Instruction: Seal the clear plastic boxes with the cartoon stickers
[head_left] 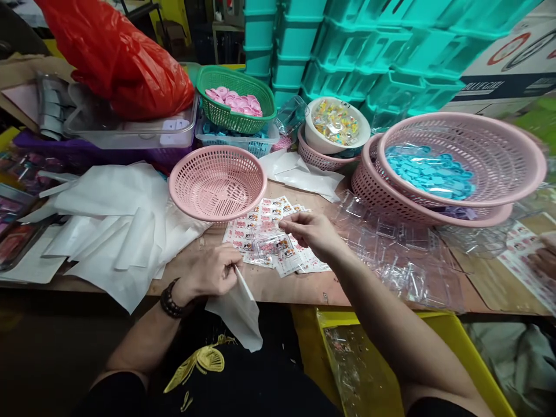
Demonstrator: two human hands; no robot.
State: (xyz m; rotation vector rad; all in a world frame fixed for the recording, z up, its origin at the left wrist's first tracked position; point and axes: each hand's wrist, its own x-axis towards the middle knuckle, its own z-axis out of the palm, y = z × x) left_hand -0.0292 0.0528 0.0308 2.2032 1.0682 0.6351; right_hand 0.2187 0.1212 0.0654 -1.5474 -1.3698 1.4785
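Observation:
My left hand (212, 271) is closed near the table's front edge, pinching a white paper sheet (238, 313) that hangs down toward my lap. My right hand (310, 230) is closed in a pinch above a spread of printed sticker cards (264, 217). A small clear plastic case (273, 245) lies on those cards just below and left of that hand. What the right fingers hold is too small to make out.
An empty pink basket (217, 182) stands behind the cards. White sheets (117, 223) pile at left, clear cases (391, 249) at right. Large pink baskets (456, 168) hold blue pieces. A green basket (237, 98), white bowl (336, 124), red bag (117, 58), and yellow bin (460, 359) surround them. Another person's hand (545, 255) is at the right edge.

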